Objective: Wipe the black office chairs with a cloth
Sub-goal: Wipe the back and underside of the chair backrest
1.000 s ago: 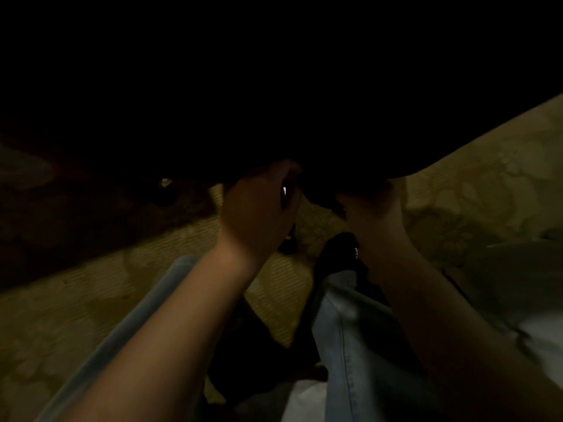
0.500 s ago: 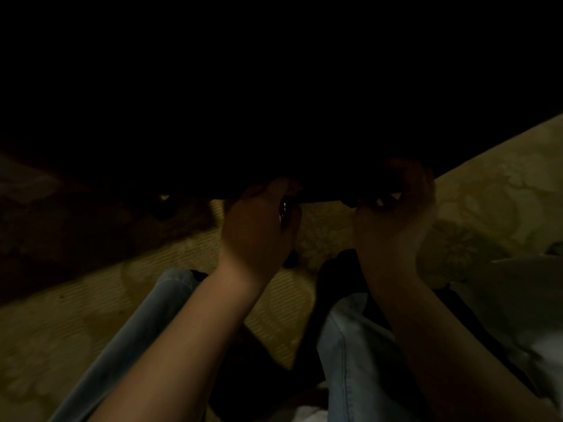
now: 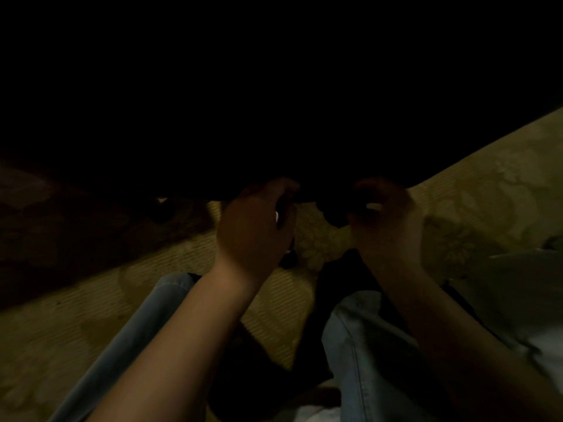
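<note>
1. The black office chair [image 3: 274, 102] filled the whole upper half of the frame as one dark mass. Its lower edge ran from the middle left to the upper right, and no detail of it could be made out in the dim light.
2. The left hand [image 3: 256, 229] was raised at centre frame with its back to the camera. Its fingers [image 3: 281, 188] were curled up against the chair's lower edge.
3. The right hand [image 3: 388, 229] was beside it, right of centre and at the same height, apart from the left hand. Its fingers [image 3: 370, 185] were also curled at that edge.
4. A dark shape hung from the chair's edge between the two hands. It was too dark to tell whether this was a cloth or part of the chair.
5. I cannot tell whether either hand was grasping the chair's edge, grasping a cloth, or simply clenched.
6. A yellowish patterned carpet [image 3: 487, 184] showed below the chair, brightest at the right of the frame.
7. Two legs in pale blue jeans [image 3: 359, 345] reached in from the bottom of the frame, under the forearms.
</note>
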### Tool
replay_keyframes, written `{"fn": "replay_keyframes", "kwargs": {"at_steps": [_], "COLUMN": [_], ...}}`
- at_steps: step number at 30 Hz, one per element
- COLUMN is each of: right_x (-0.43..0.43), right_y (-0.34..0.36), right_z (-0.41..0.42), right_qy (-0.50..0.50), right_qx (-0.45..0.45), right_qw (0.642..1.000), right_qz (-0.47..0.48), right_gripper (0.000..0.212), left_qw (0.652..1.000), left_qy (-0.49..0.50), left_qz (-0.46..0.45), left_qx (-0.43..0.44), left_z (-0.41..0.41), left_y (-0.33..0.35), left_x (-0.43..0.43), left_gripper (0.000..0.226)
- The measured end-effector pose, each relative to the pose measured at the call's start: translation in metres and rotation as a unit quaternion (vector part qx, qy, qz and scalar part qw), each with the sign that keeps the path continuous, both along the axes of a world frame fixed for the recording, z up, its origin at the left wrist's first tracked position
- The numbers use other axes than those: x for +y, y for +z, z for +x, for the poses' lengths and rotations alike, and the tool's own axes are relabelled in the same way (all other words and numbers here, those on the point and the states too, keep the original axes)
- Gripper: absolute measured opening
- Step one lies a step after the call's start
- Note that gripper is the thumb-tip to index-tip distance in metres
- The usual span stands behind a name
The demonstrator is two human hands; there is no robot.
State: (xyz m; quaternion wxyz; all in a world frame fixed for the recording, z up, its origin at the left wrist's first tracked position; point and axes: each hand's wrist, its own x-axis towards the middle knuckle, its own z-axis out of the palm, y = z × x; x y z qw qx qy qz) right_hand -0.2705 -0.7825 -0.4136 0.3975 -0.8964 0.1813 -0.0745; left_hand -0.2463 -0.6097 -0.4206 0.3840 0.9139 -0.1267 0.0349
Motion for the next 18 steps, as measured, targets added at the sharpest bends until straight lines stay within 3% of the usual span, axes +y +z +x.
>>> {"fn": "replay_keyframes", "kwargs": {"at_steps": [3,5,10,16,18], "right_x": [-0.015,-0.01,0.016,0.036,0.034], "right_y": [0.001,0.001,-0.001,-0.008,-0.006], "right_z": [0.008,0.009,0.015,0.013,0.012], "right_qy": [-0.132,-0.166,-0.142,-0.06,-0.084], "right_qx": [-0.013,-0.013,-0.014,0.054,0.057], "right_qw": [0.981,0.967,0.964,0.979,0.969], "right_qz": [0.145,0.193,0.222,0.185,0.224], "right_gripper": [0.027,0.029,0.032,0.039,0.035], "left_qw": [1.0,0.999,0.999,0.999,0.999], "left_qy": [-0.008,-0.015,-0.012,-0.013,-0.009], "left_qz": [-0.009,-0.019,-0.012,-0.014,-0.015], "left_qx": [-0.018,-0.022,-0.038,-0.038,-0.038], "left_z": [0.0,0.001,0.003,0.003,0.004], "left_y": [0.0,0.0,-0.002,-0.003,-0.002], "left_x": [0.001,0.001,0.001,0.001,0.0], "left_gripper": [0.029,0.033,0.028,0.029,0.031]}}
